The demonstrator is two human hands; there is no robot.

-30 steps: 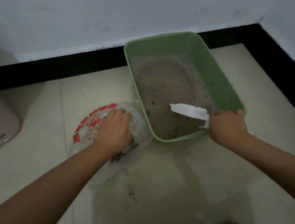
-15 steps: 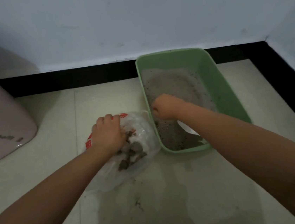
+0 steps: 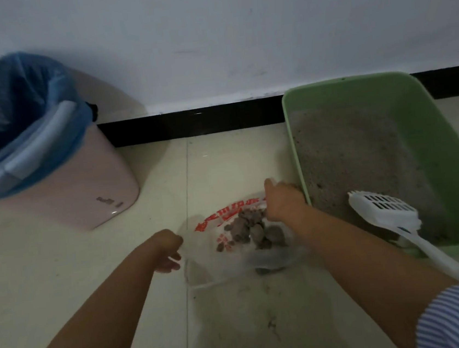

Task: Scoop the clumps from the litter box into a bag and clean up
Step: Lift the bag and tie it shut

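One clear plastic bag [image 3: 239, 247] with red print is spread on the floor [image 3: 63, 278], just beside the near left corner of the one green litter box [image 3: 429, 133]. Its left edge is pinched by the left hand [image 3: 166, 251], its far edge gripped by the right hand [image 3: 283, 200]. A pile of grey clumps [image 3: 253, 232] is seen inside, too bunched to be counted. One white scoop [image 3: 384, 212] is propped in the box, handle over the near rim. One pink bin [image 3: 59, 176] is parked well left by the wall, with bare tile between.
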